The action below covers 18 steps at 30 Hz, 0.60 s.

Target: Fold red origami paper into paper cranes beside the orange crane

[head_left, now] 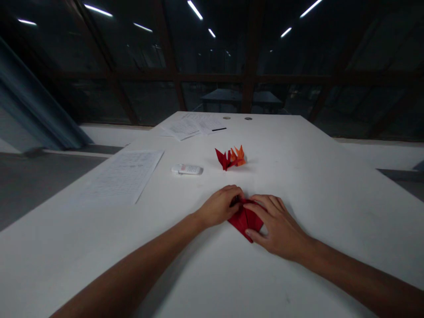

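A partly folded sheet of red origami paper (243, 219) lies on the white table, its lower corner pointing toward me. My left hand (222, 204) is closed on the paper's upper left edge, with fingers curled and thumb pressed near it. Over the right side rests my right hand (277, 224), its fingertips on the top and its thumb at the lower corner. The fingers hide part of the paper's upper edge and right side. Just beyond my hands stand a red paper crane (224, 160) and an orange paper crane (240, 155), close together.
A white bottle-like object (187, 169) with print lies left of the cranes. A printed sheet (132, 170) is on the left of the table (331, 212). More papers (188, 124), a black pen-like stick (219, 129) and two round table fittings (248, 118) are farther back.
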Motion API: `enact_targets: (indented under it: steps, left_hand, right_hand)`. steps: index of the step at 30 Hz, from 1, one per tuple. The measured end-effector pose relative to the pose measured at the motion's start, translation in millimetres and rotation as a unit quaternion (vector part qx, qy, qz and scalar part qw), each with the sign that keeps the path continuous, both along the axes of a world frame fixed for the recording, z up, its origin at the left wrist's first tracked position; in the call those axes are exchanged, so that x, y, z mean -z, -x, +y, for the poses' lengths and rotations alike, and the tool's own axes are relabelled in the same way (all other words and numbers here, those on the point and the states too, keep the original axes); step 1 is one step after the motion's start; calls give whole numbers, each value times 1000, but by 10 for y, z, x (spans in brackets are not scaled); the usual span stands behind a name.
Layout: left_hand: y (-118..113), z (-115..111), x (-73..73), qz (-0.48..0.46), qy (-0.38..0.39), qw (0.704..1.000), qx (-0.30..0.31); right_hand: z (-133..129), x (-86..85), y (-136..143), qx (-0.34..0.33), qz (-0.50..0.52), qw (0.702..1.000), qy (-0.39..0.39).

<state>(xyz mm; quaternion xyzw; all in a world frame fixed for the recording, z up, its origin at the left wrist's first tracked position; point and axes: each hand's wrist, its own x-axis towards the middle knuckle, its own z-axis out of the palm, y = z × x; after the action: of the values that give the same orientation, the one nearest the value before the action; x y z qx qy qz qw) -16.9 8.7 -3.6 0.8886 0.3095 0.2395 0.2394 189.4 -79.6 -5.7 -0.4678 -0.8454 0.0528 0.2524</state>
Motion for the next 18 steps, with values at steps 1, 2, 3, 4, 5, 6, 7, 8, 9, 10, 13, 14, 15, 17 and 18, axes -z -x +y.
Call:
enact_targets:
  steps: [1, 2, 3, 4, 5, 6, 7, 8, 9, 10, 13, 14, 15, 17, 18]
  left_hand:
    - [7, 1, 0, -4, -6, 1000, 11]
    - [13, 1, -1, -7, -11, 1000, 20]
    - [19, -1, -4, -8, -14, 999, 28]
    - [23, -3, -7, -9, -15, 999, 33]
    - [26, -6, -11, -9, -15, 999, 35]
    - [26, -9, -14, -8, -15, 999, 33]
    - [24, -11, -18, -7, -15, 1000, 26]
    - [21, -12, -20, -5, -12, 1000, 17]
    - [17, -13, -22, -4, -7, 1000, 4]
    - [13, -13, -22, -3, 0, 1000, -10]
    - [0, -15, -12, -8, 29, 999, -46]
    - [-3, -16, -6, -9, 35, 998, -53]
    - [-5, -19, 0, -11, 38, 998, -58]
    - [-9, -24, 10, -12, 43, 997, -64]
    - [-9, -28, 12, -13, 45, 997, -65]
  right_hand:
    - [10, 14, -4, 7, 8, 1000, 0]
    - [21, 28, -9, 14, 15, 1000, 2]
    - [33, 41, -13, 18, 21, 1000, 8]
    - [43, 54, -17, 18, 24, 999, 17]
    - [51, 64, -20, 14, 24, 999, 27]
    - [56, 71, -22, 10, 23, 999, 33]
    - [58, 75, -22, 11, 25, 999, 32]
    - [56, 74, -21, 18, 30, 999, 23]
    - [51, 70, -18, 27, 35, 999, 10]
    - [45, 62, -15, 34, 38, 999, -6]
    - [23, 27, -8, 4, 11, 1000, -13]
    - [18, 16, -7, -15, -1, 1000, -2]
    - [15, 7, -8, -28, -10, 1000, 9]
    - [14, -6, -11, -38, -16, 999, 23]
    - [14, -10, -13, -40, -17, 999, 24]
